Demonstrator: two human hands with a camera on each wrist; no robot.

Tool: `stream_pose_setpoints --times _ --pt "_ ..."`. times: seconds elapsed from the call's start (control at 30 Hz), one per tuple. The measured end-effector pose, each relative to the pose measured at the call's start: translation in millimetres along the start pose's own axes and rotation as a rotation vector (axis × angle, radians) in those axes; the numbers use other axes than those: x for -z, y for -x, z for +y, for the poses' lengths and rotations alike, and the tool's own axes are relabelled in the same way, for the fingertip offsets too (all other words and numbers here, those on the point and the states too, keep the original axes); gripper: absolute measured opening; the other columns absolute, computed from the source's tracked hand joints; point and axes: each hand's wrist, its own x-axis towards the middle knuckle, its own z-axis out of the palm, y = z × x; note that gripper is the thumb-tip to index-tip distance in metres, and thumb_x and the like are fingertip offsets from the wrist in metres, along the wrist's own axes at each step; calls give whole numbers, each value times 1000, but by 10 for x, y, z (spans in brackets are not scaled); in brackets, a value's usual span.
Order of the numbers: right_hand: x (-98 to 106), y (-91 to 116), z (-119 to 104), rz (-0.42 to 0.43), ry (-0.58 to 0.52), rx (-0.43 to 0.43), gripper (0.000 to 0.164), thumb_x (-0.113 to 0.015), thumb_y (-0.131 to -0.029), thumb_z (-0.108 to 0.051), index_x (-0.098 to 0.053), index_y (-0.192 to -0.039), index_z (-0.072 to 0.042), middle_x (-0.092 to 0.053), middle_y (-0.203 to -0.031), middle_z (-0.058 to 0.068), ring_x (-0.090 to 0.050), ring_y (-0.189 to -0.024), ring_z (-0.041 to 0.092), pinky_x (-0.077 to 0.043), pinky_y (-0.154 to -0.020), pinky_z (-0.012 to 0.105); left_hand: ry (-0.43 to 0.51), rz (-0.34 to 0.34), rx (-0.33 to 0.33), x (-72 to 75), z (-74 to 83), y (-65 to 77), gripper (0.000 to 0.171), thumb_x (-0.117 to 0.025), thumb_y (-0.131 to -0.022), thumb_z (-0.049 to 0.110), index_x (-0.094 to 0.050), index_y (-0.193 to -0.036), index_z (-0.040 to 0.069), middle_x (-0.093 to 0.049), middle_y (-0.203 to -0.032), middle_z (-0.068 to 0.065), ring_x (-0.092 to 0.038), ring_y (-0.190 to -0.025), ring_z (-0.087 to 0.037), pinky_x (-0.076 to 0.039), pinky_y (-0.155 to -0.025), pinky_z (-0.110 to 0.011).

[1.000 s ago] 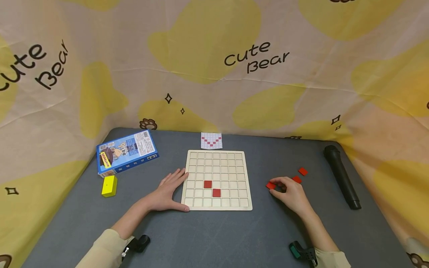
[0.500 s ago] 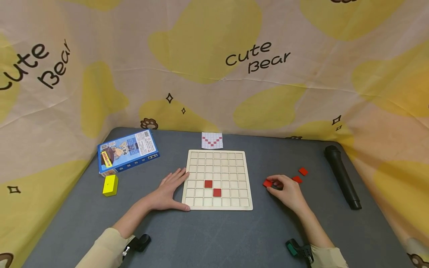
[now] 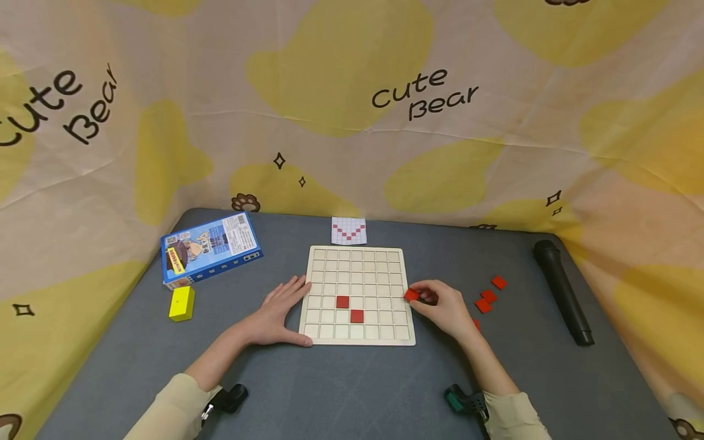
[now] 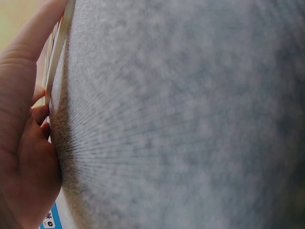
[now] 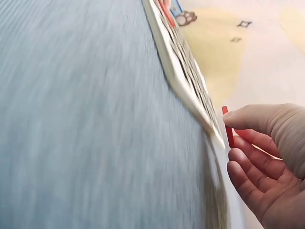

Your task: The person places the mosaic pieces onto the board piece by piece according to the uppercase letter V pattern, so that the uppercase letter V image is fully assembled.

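A cream grid board lies on the dark grey table with two red square tiles in its cells, one tile up and left of the other. Along the board's left edge rests my left hand, thumb at the near corner and fingers straight. My right hand pinches a red tile between thumb and fingers at the board's right edge. In the right wrist view that tile appears edge-on beside the board. Behind the board is a small pattern card with a red V shape.
Several loose red tiles lie right of my right hand, one partly hidden by the wrist. A black microphone lies at the far right. A blue box and a yellow block sit at the left. A printed cloth hangs behind.
My right hand has carried the red tile leftward from the loose tiles to the board's right edge, uncovering more tiles behind it. My left hand stays on the board.
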Motion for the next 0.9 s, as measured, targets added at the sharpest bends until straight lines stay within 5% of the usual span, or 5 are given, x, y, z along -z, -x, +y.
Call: stream_pose_setpoints --times 0.9 --pt "-823 -468 -673 -179 -166 73 25 -73 -76 -13 -69 -100 -15 -63 -84 -2 -57 -75 7 -48 -71 24 5 -9 5 12 -1 16 112 -69 -65 66 -17 -148 12 -9 -154 -5 -1 -140 -24 -3 -108 -49"
